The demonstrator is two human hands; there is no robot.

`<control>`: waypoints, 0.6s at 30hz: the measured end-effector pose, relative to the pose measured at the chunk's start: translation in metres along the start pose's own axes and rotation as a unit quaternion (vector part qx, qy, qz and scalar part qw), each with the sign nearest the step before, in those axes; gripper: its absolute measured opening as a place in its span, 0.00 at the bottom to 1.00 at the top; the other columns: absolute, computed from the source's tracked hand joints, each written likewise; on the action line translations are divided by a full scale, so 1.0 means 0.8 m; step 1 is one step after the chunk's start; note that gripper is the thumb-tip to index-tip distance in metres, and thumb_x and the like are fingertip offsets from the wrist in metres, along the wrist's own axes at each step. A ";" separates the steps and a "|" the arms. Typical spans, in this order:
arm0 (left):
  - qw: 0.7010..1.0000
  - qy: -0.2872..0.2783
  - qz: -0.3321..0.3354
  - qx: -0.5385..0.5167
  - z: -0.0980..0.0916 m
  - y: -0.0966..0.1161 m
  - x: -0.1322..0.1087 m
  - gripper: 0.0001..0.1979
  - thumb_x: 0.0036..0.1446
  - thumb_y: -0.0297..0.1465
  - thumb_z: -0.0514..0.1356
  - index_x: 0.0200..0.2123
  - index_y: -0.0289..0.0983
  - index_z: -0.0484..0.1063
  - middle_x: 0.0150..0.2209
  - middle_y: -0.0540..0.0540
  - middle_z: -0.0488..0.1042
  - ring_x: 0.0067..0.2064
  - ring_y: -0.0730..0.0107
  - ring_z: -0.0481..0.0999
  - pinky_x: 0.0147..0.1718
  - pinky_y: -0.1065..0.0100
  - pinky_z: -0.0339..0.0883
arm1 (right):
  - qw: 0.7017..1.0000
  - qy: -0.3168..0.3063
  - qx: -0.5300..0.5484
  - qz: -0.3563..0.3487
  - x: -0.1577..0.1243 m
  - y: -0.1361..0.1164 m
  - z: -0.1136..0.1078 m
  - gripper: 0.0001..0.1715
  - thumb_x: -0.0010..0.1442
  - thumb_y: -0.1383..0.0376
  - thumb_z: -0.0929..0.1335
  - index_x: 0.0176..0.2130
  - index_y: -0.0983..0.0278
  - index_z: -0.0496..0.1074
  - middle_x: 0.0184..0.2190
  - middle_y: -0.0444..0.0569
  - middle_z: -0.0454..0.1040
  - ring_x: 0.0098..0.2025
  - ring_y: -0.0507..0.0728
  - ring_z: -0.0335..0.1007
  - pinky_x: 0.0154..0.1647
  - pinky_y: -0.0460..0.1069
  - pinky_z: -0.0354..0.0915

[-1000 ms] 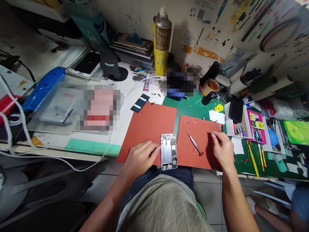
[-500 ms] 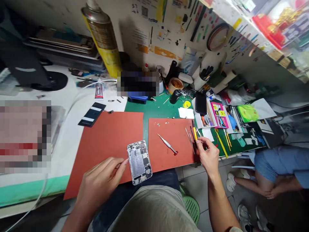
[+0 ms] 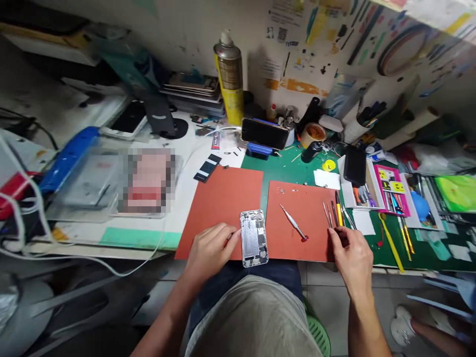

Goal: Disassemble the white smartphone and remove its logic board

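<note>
Pinches opened phone (image 3: pixel 255 238) by side edge with left hand (image 3: pixel 211 250) | touches tweezers (image 3: pixel 329 213) with right hand (image 3: pixel 353 252), unclear if clamped | risks dropping phone off desk (image 3: pixel 282 171) through slack pinch

Toward one o'clock, a QR code (image 3: pixel 281 34) marks the wall (image 3: pixel 186 44); toward eleven, lettering (image 3: pixel 215 140) on a tube (image 3: pixel 216 135) is too small to read.

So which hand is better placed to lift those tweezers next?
The right, I'd judge: the right hand is right by the tweezers, while the left hand is farther off, at the left edge of the opened smartphone.
</note>
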State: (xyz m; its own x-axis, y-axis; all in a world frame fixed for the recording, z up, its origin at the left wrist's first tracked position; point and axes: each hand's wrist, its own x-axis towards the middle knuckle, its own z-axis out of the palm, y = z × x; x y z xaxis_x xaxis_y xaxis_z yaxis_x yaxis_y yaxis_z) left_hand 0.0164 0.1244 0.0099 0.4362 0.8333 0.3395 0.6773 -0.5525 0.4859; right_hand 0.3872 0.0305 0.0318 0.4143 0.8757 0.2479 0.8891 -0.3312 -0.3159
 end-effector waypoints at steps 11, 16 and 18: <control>1.000 0.006 -0.009 -0.026 -0.002 0.001 -0.004 0.10 0.75 0.31 0.59 0.36 0.39 0.73 0.30 0.52 0.75 0.31 0.72 0.74 0.34 0.66 0.64 | 0.985 -0.099 0.031 -0.139 -0.017 -0.097 0.030 0.19 0.78 0.52 0.62 0.42 0.60 0.72 0.38 0.52 0.72 0.40 0.62 0.72 0.41 0.54 0.66; 0.999 0.017 0.000 -0.040 -0.002 -0.002 -0.006 0.09 0.74 0.30 0.59 0.38 0.39 0.73 0.31 0.51 0.76 0.32 0.71 0.75 0.35 0.66 0.66 | 0.984 -0.080 0.061 -0.147 -0.011 -0.107 0.015 0.16 0.79 0.58 0.62 0.41 0.61 0.72 0.34 0.48 0.73 0.33 0.57 0.70 0.34 0.51 0.63; 0.999 0.025 0.009 -0.037 -0.001 -0.003 -0.006 0.09 0.74 0.31 0.59 0.38 0.40 0.74 0.32 0.51 0.77 0.32 0.70 0.76 0.36 0.65 0.67 | 0.981 -0.048 0.134 -0.129 -0.006 -0.111 -0.005 0.11 0.77 0.59 0.66 0.42 0.61 0.74 0.33 0.46 0.75 0.31 0.54 0.70 0.33 0.49 0.64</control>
State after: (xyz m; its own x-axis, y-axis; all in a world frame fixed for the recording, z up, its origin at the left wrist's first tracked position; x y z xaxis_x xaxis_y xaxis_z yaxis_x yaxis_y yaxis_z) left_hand 0.0120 0.1220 0.0078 0.4173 0.8222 0.3872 0.6225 -0.5690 0.5374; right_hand 0.3067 0.0540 0.0625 0.1506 0.9515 0.2684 0.8736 -0.0011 -0.4866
